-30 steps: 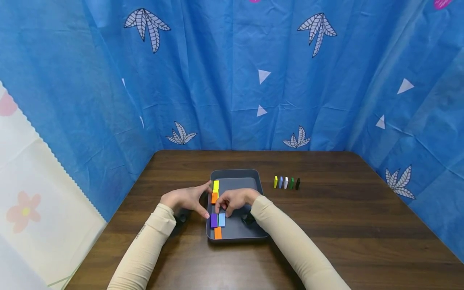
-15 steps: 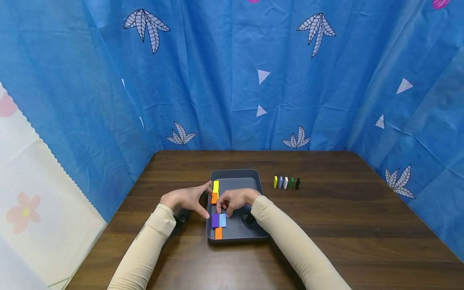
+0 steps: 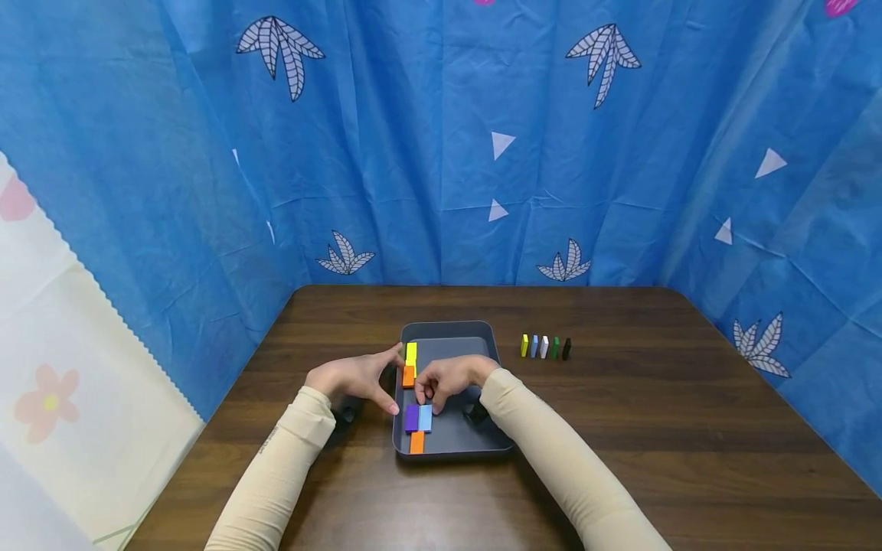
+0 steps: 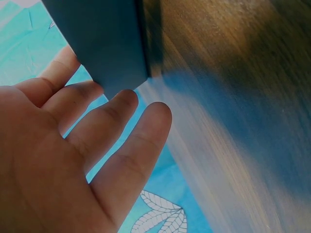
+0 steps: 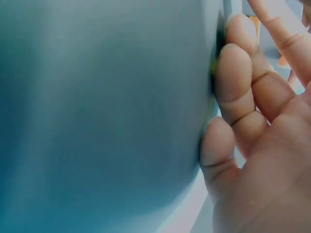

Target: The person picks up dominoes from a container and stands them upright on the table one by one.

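At left wall of tray (image 3: 398, 438), left hand (image 3: 358, 381) spread, likely bracing. Inside tray, right hand (image 3: 451, 378) bent at side-by-side purple block (image 3: 412, 418) and light-blue block (image 3: 426, 419), perhaps guiding them; can't tell if pinching.

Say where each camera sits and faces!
On head: looks forward and down at a dark grey rectangular tray; left hand, right hand and cream cloth sleeves show.
On left wrist: faces the left hand and a brown wooden table.
On right wrist: faces the right hand and a blurry grey-blue surface.
Head and left wrist share the table.
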Available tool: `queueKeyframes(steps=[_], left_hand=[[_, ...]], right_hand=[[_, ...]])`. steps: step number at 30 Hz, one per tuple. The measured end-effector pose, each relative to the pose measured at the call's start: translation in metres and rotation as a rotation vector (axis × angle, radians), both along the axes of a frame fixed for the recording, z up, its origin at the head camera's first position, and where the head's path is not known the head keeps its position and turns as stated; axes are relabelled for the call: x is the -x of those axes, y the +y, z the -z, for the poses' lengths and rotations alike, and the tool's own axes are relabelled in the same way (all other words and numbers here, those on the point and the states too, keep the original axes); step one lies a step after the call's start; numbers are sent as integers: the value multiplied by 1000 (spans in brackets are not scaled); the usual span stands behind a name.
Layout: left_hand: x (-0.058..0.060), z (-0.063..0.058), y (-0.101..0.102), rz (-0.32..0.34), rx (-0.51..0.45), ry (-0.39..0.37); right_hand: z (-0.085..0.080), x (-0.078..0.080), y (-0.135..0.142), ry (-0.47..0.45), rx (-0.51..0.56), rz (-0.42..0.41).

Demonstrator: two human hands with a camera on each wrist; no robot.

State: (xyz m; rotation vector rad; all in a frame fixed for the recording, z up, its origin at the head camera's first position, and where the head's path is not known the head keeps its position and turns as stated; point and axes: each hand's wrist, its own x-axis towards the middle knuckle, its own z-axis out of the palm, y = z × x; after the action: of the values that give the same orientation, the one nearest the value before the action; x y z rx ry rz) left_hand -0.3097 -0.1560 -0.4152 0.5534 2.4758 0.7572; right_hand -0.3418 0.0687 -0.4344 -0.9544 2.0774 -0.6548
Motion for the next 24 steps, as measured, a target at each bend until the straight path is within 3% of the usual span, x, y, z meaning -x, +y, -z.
queueKeyframes(steps=[5, 16, 24], left_hand=[[0, 0, 0, 3, -8, 0], [0, 0, 0, 11, -10, 14], [-1, 0, 0, 7, -9, 17]], right_hand=[[-1, 3, 2, -32, 7, -20], [-5, 5, 4, -208, 31, -54], [-6, 1, 5, -215, 35, -74]])
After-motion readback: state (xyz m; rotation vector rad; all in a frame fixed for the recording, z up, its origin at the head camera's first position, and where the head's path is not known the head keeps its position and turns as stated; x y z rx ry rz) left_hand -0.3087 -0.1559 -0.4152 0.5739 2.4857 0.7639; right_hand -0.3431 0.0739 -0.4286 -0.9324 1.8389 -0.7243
